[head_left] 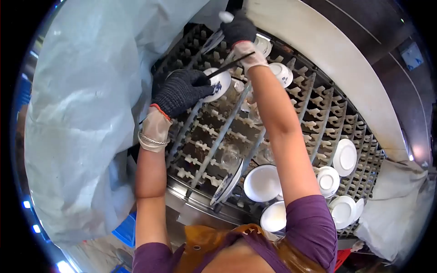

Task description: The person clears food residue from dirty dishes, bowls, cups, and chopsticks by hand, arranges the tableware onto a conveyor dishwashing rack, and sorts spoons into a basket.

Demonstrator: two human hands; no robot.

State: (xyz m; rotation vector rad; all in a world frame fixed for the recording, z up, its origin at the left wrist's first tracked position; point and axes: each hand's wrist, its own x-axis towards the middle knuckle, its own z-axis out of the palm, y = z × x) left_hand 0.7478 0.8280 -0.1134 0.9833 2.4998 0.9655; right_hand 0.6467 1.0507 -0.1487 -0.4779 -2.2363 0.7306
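Both my hands wear dark knit gloves over pale translucent ones. My left hand (180,91) is closed around a dark chopstick (232,64) that points up and to the right. Right at its fingers is a small white dish with a blue pattern (217,85); I cannot tell whether the hand grips it too. My right hand (240,29) is farther away, at the top of the rack, fingers curled at a white spoon (226,17). A tilted plate (213,42) stands just below that hand.
Beneath my arms runs a pegged conveyor rack (214,120) with metal rails. White bowls (262,183), upturned dishes (344,157), a leaning plate (227,182) and a clear glass (231,158) are on it. A pale plastic sheet (86,123) hangs at left; a curved wall (355,59) bounds the right.
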